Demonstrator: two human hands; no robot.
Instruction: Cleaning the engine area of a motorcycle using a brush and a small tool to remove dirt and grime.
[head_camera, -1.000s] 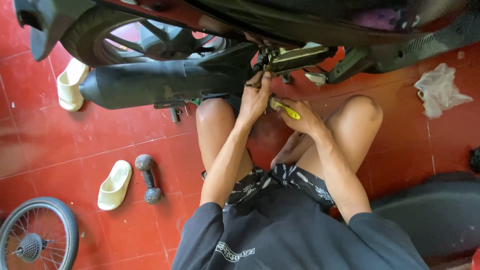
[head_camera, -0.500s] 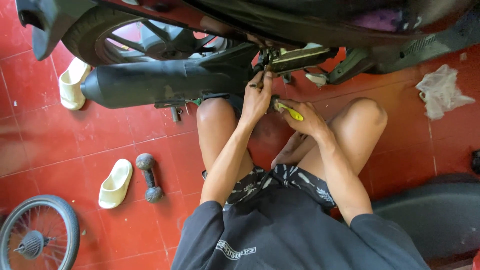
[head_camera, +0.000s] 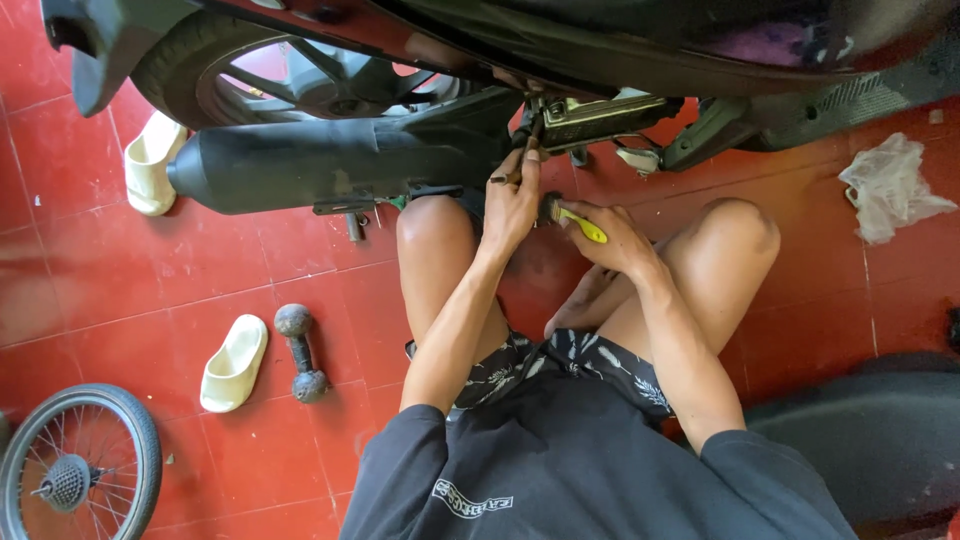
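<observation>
Left hand (head_camera: 512, 205) closed round a thin dark tool (head_camera: 527, 150), long axis near-vertical, tip up into the motorcycle frame (head_camera: 600, 115). Right hand (head_camera: 615, 238) gripping yellow-handled screwdriver (head_camera: 575, 222) (long axis slanted, working end up-left, touching left hand). Black exhaust (head_camera: 310, 165) alongside.

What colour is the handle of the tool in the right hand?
Bright yellow. The tool handle pokes out of the right hand, clearest in the head view.
</observation>
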